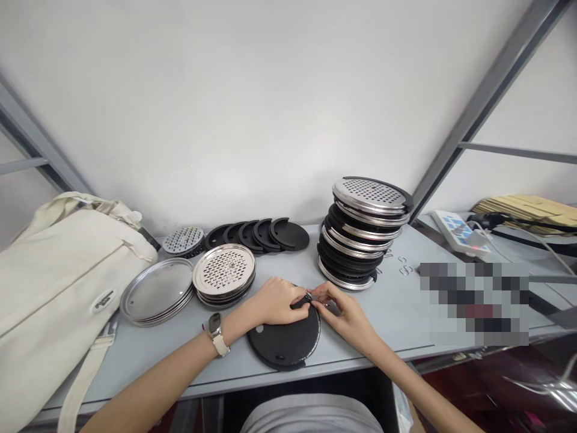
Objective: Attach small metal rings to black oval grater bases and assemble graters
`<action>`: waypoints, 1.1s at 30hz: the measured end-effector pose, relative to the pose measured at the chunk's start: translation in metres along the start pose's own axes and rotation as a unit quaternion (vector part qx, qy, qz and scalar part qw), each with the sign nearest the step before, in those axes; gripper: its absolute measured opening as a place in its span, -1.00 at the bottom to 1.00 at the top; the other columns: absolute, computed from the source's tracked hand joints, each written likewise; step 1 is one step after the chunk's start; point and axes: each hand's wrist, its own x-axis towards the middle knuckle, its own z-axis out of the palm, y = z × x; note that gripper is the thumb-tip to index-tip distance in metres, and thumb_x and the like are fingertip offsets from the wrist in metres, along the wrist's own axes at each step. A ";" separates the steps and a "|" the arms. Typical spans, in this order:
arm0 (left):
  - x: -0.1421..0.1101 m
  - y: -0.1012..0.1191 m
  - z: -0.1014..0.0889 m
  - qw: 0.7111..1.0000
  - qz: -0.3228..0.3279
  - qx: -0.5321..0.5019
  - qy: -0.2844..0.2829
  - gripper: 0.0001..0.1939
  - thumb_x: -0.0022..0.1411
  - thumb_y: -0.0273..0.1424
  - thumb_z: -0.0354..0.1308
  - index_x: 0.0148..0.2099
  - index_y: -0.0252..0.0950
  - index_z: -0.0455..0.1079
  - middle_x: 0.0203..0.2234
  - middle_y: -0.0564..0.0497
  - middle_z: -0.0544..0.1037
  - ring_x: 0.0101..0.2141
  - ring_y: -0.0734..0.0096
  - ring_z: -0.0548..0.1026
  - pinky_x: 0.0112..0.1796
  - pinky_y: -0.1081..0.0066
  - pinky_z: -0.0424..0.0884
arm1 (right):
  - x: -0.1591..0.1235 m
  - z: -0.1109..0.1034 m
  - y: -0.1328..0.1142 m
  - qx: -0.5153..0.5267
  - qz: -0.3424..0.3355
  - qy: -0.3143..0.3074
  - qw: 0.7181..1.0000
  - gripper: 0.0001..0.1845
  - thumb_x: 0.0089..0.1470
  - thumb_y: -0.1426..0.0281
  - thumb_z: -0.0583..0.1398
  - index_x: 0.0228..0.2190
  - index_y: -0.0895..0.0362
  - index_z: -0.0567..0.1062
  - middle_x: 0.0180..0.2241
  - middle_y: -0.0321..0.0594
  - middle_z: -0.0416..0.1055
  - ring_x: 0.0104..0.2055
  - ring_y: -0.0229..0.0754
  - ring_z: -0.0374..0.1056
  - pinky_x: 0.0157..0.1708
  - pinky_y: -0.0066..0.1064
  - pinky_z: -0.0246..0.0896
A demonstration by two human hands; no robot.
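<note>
A round black disc (286,346) with a thin shiny rim lies on the table in front of me. My left hand (279,302) rests over its upper part, thumb and forefinger pinched near the far right edge. At that same edge my right hand (339,308) pinches a small shiny metal piece (314,297). Both sets of fingertips nearly meet there, and they hide most of the piece, so its kind is unclear. Beyond my right hand are several small metal rings (406,269) on the table.
A tall stack of black and metal discs (356,234) stands behind my right hand. Perforated metal discs (225,270), plain metal discs (157,291) and overlapping black discs (288,234) lie left and behind. A cream bag (67,288) fills the left; a power strip (460,233) sits right.
</note>
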 end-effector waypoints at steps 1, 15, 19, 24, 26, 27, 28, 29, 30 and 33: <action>0.000 0.000 0.000 1.000 0.000 0.001 0.002 -0.75 0.22 -0.24 0.05 -0.44 -0.25 0.36 -0.63 0.10 0.45 -0.60 0.47 0.34 -0.53 0.39 -0.05 | 0.000 0.000 0.000 -0.003 -0.002 -0.001 1.000 -0.89 0.21 0.35 0.13 -0.23 0.10 0.41 -0.31 -0.20 0.43 -0.30 -0.19 0.37 -0.25 -0.38 0.30; 0.000 0.000 0.002 1.000 -0.011 0.005 0.000 -0.76 0.22 -0.24 0.05 -0.42 -0.25 0.39 -0.63 0.09 0.45 -0.60 0.46 0.35 -0.52 0.42 0.00 | -0.002 0.000 0.003 -0.050 -0.025 -0.020 0.998 -0.87 0.20 0.43 0.08 -0.19 0.09 0.37 -0.35 -0.26 0.38 -0.38 -0.24 0.27 -0.34 -0.42 0.23; 0.000 0.001 0.000 1.000 -0.011 0.001 -0.003 -0.76 0.21 -0.25 0.05 -0.43 -0.25 0.36 -0.64 0.10 0.42 -0.59 0.45 0.37 -0.53 0.40 0.00 | -0.002 0.000 0.001 -0.053 -0.028 -0.017 0.998 -0.87 0.22 0.41 0.07 -0.20 0.09 0.38 -0.34 -0.25 0.39 -0.38 -0.23 0.29 -0.33 -0.42 0.25; 0.001 0.001 -0.001 1.000 -0.006 -0.002 -0.009 -0.73 0.22 -0.23 0.05 -0.45 -0.27 0.35 -0.64 0.08 0.43 -0.58 0.44 0.39 -0.53 0.41 0.02 | 0.000 0.000 -0.001 -0.039 -0.026 -0.009 0.999 -0.88 0.24 0.37 0.06 -0.23 0.10 0.39 -0.33 -0.21 0.41 -0.35 -0.21 0.32 -0.29 -0.40 0.27; 0.001 0.001 0.000 1.000 -0.009 -0.003 -0.007 -0.75 0.22 -0.24 0.05 -0.43 -0.26 0.36 -0.62 0.08 0.45 -0.58 0.44 0.38 -0.52 0.41 0.01 | 0.001 0.000 -0.001 -0.032 -0.024 -0.006 0.999 -0.88 0.24 0.36 0.07 -0.25 0.09 0.39 -0.33 -0.21 0.42 -0.34 -0.21 0.33 -0.28 -0.40 0.28; 0.001 0.000 0.001 1.000 -0.011 -0.004 -0.006 -0.76 0.22 -0.24 0.06 -0.42 -0.26 0.37 -0.62 0.08 0.46 -0.58 0.44 0.38 -0.52 0.42 0.01 | 0.001 0.000 -0.001 -0.028 -0.022 -0.004 0.999 -0.89 0.24 0.36 0.08 -0.25 0.09 0.39 -0.33 -0.21 0.42 -0.33 -0.21 0.34 -0.27 -0.40 0.29; 0.001 0.000 0.001 1.000 -0.012 -0.005 -0.005 -0.77 0.22 -0.25 0.06 -0.41 -0.26 0.38 -0.61 0.08 0.47 -0.58 0.45 0.37 -0.52 0.42 0.00 | 0.001 0.000 -0.001 -0.024 -0.020 -0.001 1.000 -0.89 0.24 0.36 0.08 -0.24 0.09 0.40 -0.32 -0.22 0.43 -0.33 -0.21 0.35 -0.27 -0.40 0.29; 0.001 0.000 0.001 1.000 -0.012 -0.007 -0.003 -0.77 0.21 -0.25 0.06 -0.41 -0.25 0.38 -0.61 0.08 0.47 -0.58 0.45 0.36 -0.52 0.42 0.00 | 0.002 0.000 0.000 -0.019 -0.019 0.000 1.000 -0.89 0.23 0.36 0.09 -0.23 0.09 0.40 -0.32 -0.22 0.43 -0.32 -0.21 0.35 -0.26 -0.40 0.29; 0.001 0.000 0.002 1.000 -0.011 -0.008 -0.001 -0.78 0.21 -0.26 0.06 -0.41 -0.25 0.38 -0.61 0.08 0.47 -0.59 0.45 0.35 -0.52 0.41 -0.01 | 0.002 0.001 0.000 -0.014 -0.018 0.001 1.000 -0.89 0.23 0.37 0.09 -0.23 0.09 0.40 -0.31 -0.22 0.43 -0.31 -0.21 0.36 -0.25 -0.40 0.29; 0.001 0.000 0.002 1.000 -0.007 -0.012 0.003 -0.78 0.20 -0.27 0.06 -0.42 -0.25 0.37 -0.62 0.09 0.46 -0.60 0.47 0.33 -0.52 0.40 -0.05 | 0.001 0.001 0.001 0.000 -0.021 -0.002 1.000 -0.88 0.23 0.39 0.10 -0.19 0.09 0.40 -0.29 -0.21 0.43 -0.28 -0.20 0.38 -0.23 -0.40 0.30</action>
